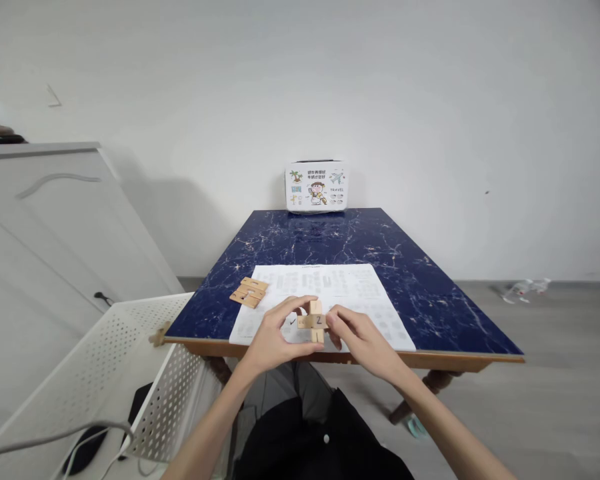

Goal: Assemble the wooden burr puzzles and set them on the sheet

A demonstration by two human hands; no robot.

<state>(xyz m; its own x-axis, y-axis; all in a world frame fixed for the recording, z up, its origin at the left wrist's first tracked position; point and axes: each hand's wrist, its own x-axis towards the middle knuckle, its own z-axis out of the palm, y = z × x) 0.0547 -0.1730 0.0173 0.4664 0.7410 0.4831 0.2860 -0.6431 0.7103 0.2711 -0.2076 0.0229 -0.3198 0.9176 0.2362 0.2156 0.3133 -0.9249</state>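
Both hands meet over the near edge of a dark blue marbled table (405,267). My left hand (275,337) and my right hand (360,337) each pinch a small cross of wooden pieces (314,321), one piece marked with a "2". Fingers of both hands are closed on it from either side. Under the hands lies a white printed sheet (330,290). Two or three more flat wooden pieces (249,292) lie stacked on the table to the left of the sheet, clear of my left hand.
A white box with cartoon pictures (316,186) stands at the table's far edge against the wall. A white perforated basket (130,373) with cables sits left of my knees, beside a white cabinet (45,227). Crumpled plastic (523,289) lies on the floor at right.
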